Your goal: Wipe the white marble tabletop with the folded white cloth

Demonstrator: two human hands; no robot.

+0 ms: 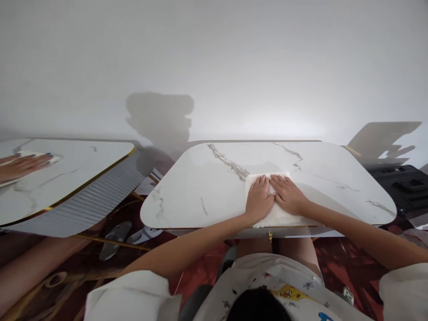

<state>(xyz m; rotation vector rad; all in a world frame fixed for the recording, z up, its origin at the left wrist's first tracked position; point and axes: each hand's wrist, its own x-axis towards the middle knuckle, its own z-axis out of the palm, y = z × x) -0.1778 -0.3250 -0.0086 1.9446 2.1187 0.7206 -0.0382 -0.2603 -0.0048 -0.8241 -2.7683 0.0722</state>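
Observation:
A folded white cloth (277, 216) lies near the front edge of a white marble-patterned tabletop (187, 187). Flat on its left part rests my left hand (260, 198), fingers stretched out and pointing away from me. Beside it my right hand (289, 195) presses on the cloth too, fingers extended, and the two hands meet at the thumbs. Neither hand is wrapped round anything. The cloth's far edge shows just beyond my fingertips.
At left, another person's hand (26, 166) lies on a white cloth on a second marble-patterned table (83, 165). A black case (401, 187) stands beyond the right end of my table. Behind rises a pale wall (234, 67); a grey slipper (115, 240) lies on the floor.

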